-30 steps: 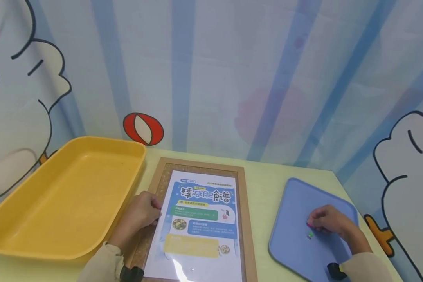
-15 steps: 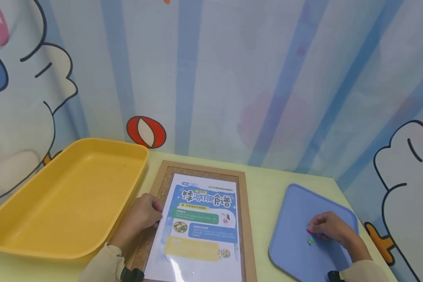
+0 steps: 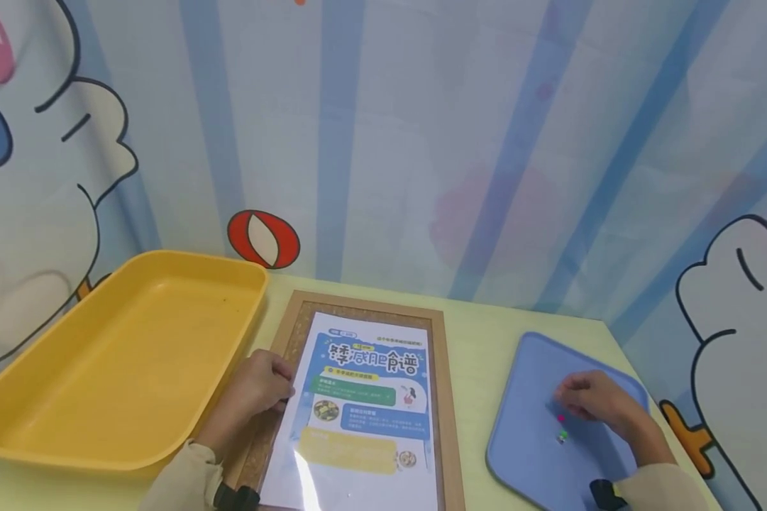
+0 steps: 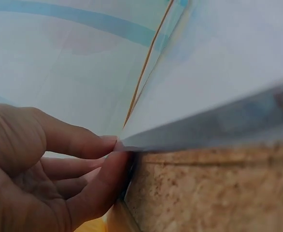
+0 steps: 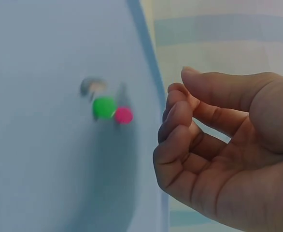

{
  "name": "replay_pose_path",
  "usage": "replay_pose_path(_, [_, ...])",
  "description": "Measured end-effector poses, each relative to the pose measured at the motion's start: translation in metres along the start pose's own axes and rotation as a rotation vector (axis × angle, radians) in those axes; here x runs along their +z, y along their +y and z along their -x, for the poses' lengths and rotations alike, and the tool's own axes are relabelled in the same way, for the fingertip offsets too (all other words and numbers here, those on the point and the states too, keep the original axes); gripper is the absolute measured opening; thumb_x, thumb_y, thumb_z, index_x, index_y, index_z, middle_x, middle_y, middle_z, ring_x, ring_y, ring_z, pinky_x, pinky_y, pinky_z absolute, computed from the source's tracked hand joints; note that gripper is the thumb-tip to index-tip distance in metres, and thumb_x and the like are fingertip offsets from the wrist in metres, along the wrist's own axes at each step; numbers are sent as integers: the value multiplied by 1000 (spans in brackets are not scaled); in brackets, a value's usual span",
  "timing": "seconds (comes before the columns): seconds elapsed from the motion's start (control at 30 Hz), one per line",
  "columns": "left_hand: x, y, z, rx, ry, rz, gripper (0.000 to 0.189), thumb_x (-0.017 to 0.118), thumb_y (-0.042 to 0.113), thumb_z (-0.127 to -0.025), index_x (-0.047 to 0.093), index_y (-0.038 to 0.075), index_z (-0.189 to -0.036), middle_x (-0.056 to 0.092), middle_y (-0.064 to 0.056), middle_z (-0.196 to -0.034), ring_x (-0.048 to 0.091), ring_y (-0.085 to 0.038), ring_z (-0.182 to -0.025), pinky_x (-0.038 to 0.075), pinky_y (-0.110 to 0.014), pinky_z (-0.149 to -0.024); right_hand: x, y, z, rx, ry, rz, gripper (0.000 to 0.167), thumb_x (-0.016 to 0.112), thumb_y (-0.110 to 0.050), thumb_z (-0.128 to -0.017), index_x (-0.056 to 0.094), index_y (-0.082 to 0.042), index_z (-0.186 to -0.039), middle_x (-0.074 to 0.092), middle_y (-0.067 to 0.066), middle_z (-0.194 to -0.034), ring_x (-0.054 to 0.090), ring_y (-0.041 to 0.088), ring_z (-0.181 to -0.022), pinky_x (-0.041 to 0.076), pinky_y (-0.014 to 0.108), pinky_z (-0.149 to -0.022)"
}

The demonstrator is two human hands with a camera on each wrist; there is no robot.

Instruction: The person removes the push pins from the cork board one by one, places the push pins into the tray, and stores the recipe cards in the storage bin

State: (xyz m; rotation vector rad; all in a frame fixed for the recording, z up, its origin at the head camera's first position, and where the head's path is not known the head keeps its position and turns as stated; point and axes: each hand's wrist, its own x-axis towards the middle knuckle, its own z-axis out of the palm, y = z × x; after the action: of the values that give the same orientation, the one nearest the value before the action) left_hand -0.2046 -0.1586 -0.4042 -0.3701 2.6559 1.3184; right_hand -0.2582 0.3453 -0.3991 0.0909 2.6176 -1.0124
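Note:
My left hand (image 3: pixel 262 383) pinches the left edge of a printed glossy sheet (image 3: pixel 357 490) between thumb and fingertips; in the left wrist view that edge stands up off the cork. The sheet lies over a wood-framed cork board (image 3: pixel 449 426). My right hand (image 3: pixel 597 401) is above the blue tray (image 3: pixel 523 433), fingers loosely curled and thumb near the index finger, with nothing visible between them. Just beyond its fingertips, a small pink ball (image 5: pixel 123 115) sits against a green ball (image 5: pixel 104 107). Beside them is a blurred grey-and-pale bit (image 5: pixel 93 86).
A large yellow bin (image 3: pixel 121 355) stands left of the board, close to my left forearm. Behind the pale yellow table (image 3: pixel 479 333) hangs a striped cartoon curtain (image 3: pixel 396 142). Table surface shows between the board and the blue tray.
My right hand has let go of the pink ball and risen slightly away, so the ball now lies in plain sight beside the green one. My left hand stays put on the sheet.

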Motion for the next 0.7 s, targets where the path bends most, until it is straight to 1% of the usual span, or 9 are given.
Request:
replay_pose_path(0.17, [0, 1, -1, -33, -16, 7, 31, 70, -2, -87, 62, -9, -116, 68, -19, -93, 68, -23, -72, 59, -34, -64, 2, -16, 2, -48, -13, -11, 20, 58, -17, -99, 65, 0, -92, 53, 0, -70, 50, 17, -69, 43, 31, -62])
replay_pose_path(0.23, [1, 0, -1, -37, -29, 11, 32, 70, -1, -87, 63, -9, -117, 69, -18, -93, 69, -22, -71, 60, -34, -65, 4, -23, 2, -80, -35, -25, 22, 58, -18, -99, 64, 3, -95, 52, 1, -71, 49, 17, -69, 43, 32, -63])
replay_pose_path(0.37, [3, -2, 0, -28, -56, 42, 26, 67, -2, -88, 64, -8, -113, 69, -16, -90, 69, -22, -70, 59, -33, -62, 11, -40, 1, -140, -83, -73, 27, 59, -20, -99, 64, 7, -102, 61, 2, -80, 57, 15, -75, 51, 31, -69])
replay_pose_path(0.47, [3, -4, -1, -14, -74, 87, 20, 62, -7, -89, 62, -9, -109, 67, -18, -89, 68, -23, -70, 58, -34, -59, 20, -51, 0, -181, -119, -119, 28, 60, -19, -98, 64, 8, -105, 67, 4, -88, 64, 14, -82, 56, 31, -75])
replay_pose_path(0.6, [2, -8, -1, -4, -92, 143, 17, 58, -10, -87, 59, -11, -105, 65, -19, -85, 66, -23, -67, 57, -33, -56, 33, -65, -3, -237, -176, -191, 29, 61, -17, -98, 62, 11, -107, 70, 11, -94, 69, 18, -86, 59, 35, -79])
replay_pose_path(0.7, [1, -9, -1, 2, -103, 177, 18, 57, -12, -86, 58, -12, -105, 63, -18, -81, 65, -23, -66, 57, -33, -55, 42, -75, -5, -250, -209, -240, 34, 61, -18, -98, 60, 13, -112, 70, 18, -103, 72, 23, -90, 60, 38, -80])
